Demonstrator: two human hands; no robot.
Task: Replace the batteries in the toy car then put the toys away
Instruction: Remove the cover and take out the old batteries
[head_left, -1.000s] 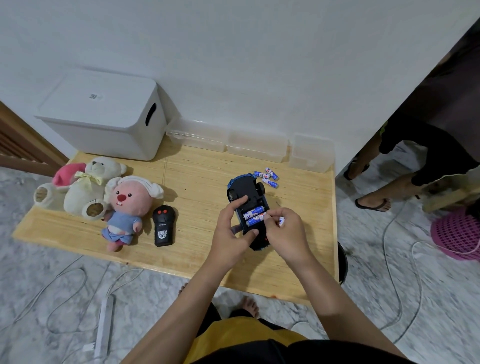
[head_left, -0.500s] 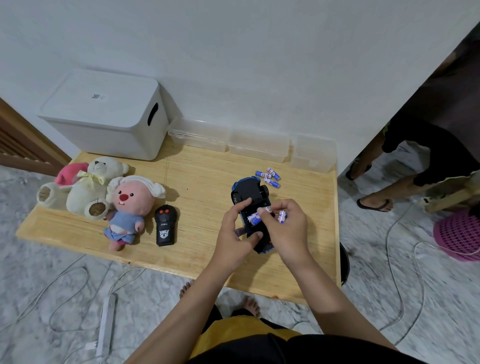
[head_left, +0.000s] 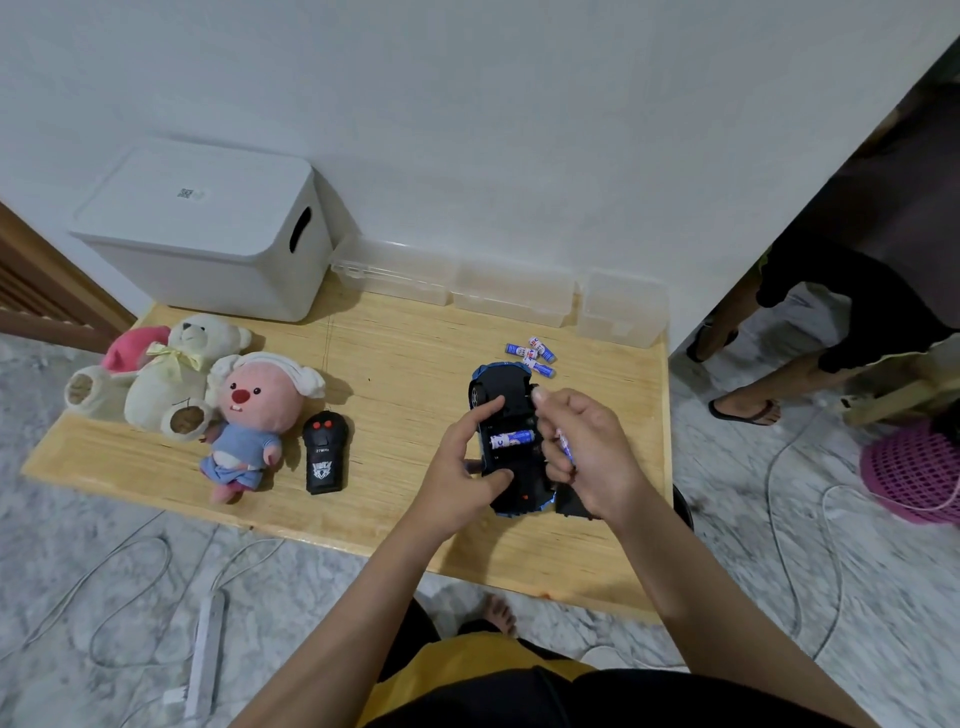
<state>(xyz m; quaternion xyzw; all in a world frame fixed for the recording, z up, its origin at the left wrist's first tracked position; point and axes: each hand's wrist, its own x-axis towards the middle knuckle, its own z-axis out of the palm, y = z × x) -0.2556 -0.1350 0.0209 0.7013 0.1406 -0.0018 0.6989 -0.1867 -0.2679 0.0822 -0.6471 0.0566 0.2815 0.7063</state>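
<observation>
On the wooden surface (head_left: 395, 364), the left hand (head_left: 457, 467) still grips the toy car (head_left: 511, 447); the right hand (head_left: 587, 452) has lifted away pinching one battery (head_left: 565, 444), leaving a single battery (head_left: 511, 439) inside.

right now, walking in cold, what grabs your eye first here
Two hands work over an upturned toy car near the right end of the wooden table: the left hand steadies it, one battery in its compartment, the right hand holding another. At the left end sit a pink plush and cream teddy bear.
</observation>
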